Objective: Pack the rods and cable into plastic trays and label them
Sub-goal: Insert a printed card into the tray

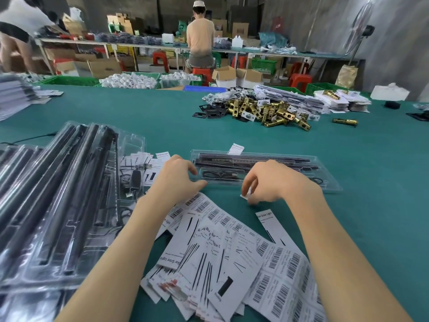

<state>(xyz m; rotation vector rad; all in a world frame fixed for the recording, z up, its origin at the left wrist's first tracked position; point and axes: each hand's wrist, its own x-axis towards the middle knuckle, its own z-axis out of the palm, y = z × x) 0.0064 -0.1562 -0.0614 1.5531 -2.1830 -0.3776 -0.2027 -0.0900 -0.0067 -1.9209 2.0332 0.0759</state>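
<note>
Clear plastic tray (267, 169) holding black rods (255, 159) and cable (218, 175) is seen mid-frame on green table (139, 112). Small white label (246, 195) pinched by right hand (267, 182); left hand (178, 175) relaxed, touching tray edge.

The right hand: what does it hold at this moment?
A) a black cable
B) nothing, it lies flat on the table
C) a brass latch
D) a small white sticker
D: the right hand pinches a small white sticker in its curled fingers, just in front of the clear tray; the brass latches lie far off and the cable is inside the tray.
</note>
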